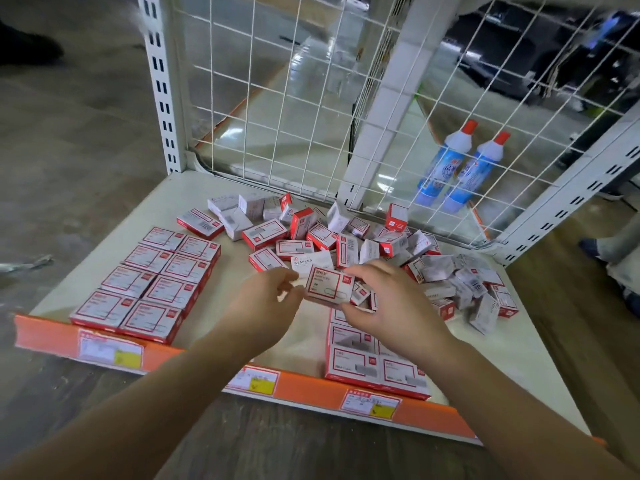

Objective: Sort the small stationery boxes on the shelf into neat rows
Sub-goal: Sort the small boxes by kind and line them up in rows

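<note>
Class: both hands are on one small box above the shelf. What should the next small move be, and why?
Probably set the held box, gripped by the left hand and right hand, behind the near-right block, whose row looks unfinished.
</note>
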A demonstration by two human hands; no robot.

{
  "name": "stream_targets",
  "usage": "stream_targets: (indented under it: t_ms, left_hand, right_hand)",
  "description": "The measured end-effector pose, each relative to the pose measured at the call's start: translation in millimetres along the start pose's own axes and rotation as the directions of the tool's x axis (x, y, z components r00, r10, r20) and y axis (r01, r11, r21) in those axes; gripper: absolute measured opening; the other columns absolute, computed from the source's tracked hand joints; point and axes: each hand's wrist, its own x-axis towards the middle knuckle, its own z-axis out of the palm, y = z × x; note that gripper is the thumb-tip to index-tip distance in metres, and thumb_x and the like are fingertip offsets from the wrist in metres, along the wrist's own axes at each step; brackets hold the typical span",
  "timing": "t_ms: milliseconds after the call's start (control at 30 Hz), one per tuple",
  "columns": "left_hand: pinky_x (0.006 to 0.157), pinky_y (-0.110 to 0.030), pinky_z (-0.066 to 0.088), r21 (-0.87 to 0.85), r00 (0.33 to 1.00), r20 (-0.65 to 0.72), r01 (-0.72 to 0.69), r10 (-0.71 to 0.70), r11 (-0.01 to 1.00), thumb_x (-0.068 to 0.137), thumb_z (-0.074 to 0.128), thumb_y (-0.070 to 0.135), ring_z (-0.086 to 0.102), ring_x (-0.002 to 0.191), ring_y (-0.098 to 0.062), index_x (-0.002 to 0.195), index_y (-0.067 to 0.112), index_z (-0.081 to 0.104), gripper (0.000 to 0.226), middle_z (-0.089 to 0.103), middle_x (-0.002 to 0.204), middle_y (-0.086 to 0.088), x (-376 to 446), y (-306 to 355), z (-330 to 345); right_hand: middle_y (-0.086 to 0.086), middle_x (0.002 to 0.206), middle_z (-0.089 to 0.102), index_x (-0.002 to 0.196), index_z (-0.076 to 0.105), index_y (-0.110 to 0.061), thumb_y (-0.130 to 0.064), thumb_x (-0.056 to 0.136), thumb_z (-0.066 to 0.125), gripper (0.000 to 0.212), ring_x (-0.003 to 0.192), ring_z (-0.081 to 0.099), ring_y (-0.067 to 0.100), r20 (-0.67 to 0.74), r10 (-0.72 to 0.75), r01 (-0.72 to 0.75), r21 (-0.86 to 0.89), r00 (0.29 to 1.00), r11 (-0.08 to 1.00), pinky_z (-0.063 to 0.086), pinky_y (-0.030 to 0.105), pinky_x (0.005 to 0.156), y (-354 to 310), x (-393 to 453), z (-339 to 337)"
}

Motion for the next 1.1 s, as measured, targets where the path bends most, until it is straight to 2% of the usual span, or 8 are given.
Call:
stream_targets:
  t_ms: [133,267,367,467,567,733,967,1100]
  left_hand:
    - [0.092,-0.025,0.040,0.171,0.999,-0.038,0.032,-0.026,0.985,0.094,0.050,0.026,0.053,0.112,-0.015,0.128,0.018,0.053,0.035,0.056,0.126,0.001,1,-14,-21]
    - [0.096,-0.029,0.040,0.304,0.994,-0.082,0.091,-0.069,0.948,0.094,0.049,0.025,0.051,0.116,-0.017,0.128,0.019,0.053,0.035,0.052,0.131,0.000,-3,-28,-42]
    - [0.094,-0.029,0.041,0.394,0.993,-0.085,0.111,-0.084,0.913,0.094,0.046,0.026,0.051,0.114,-0.017,0.129,0.020,0.052,0.036,0.052,0.131,0.001,-7,-40,-60]
    - [0.096,-0.030,0.041,0.471,0.993,-0.091,0.111,-0.077,0.875,0.094,0.045,0.028,0.048,0.117,-0.018,0.130,0.023,0.051,0.037,0.051,0.131,0.002,-10,-51,-78]
    - [0.102,-0.031,0.038,0.509,0.989,-0.111,0.141,-0.097,0.849,0.094,0.045,0.028,0.043,0.125,-0.017,0.134,0.024,0.046,0.041,0.046,0.137,0.004,-13,-64,-91]
    - [0.099,-0.030,0.038,0.584,0.981,-0.148,0.191,-0.128,0.789,0.093,0.042,0.025,0.042,0.123,-0.019,0.130,0.023,0.049,0.038,0.047,0.134,0.003,-17,-79,-104]
    - [0.099,-0.029,0.036,0.552,0.969,-0.174,0.243,-0.174,0.797,0.093,0.042,0.023,0.041,0.125,-0.018,0.136,0.023,0.043,0.043,0.044,0.137,0.001,-33,-93,-114]
    - [0.100,-0.029,0.035,0.593,0.975,-0.160,0.219,-0.153,0.775,0.094,0.041,0.025,0.040,0.125,-0.018,0.133,0.023,0.046,0.039,0.044,0.137,0.003,-38,-95,-119]
  right_hand:
    - [-0.007,0.113,0.052,0.126,0.052,-0.023,-0.037,0.084,0.059,0.045,0.103,0.045,0.008,0.015,0.030,-0.031,0.013,0.999,0.999,0.037,0.022,0.078,-10,11,4]
    - [-0.007,0.118,0.051,0.129,0.050,-0.023,-0.034,0.085,0.060,0.047,0.102,0.043,0.006,0.030,0.025,-0.026,0.029,0.999,0.999,0.026,0.018,0.072,-23,22,9]
    - [-0.005,0.121,0.054,0.128,0.053,-0.020,-0.032,0.084,0.062,0.047,0.111,0.048,0.010,0.006,0.026,-0.027,0.081,1.000,0.996,0.033,0.018,0.080,-35,33,18]
    - [-0.004,0.118,0.058,0.123,0.057,-0.018,-0.030,0.082,0.064,0.043,0.108,0.051,0.013,-0.008,0.029,-0.027,0.136,1.000,0.990,0.038,0.022,0.084,-47,45,32]
    - [-0.006,0.110,0.061,0.118,0.060,-0.018,-0.030,0.081,0.065,0.039,0.102,0.054,0.011,0.002,0.010,-0.010,0.178,1.000,0.984,0.041,0.021,0.082,-58,58,46]
    - [-0.002,0.106,0.063,0.114,0.063,-0.017,-0.028,0.079,0.067,0.037,0.100,0.056,0.014,-0.030,0.009,-0.002,0.230,1.000,0.973,0.043,0.025,0.083,-73,78,63]
    - [-0.009,0.111,0.060,0.116,0.060,-0.022,-0.035,0.083,0.064,0.036,0.103,0.052,0.009,0.004,-0.073,0.069,0.278,0.997,0.958,0.042,0.024,0.087,-93,88,85]
    - [-0.007,0.107,0.062,0.113,0.061,-0.021,-0.034,0.083,0.064,0.033,0.098,0.052,0.009,-0.023,-0.075,0.078,0.296,0.997,0.952,0.040,0.022,0.079,-101,94,92]
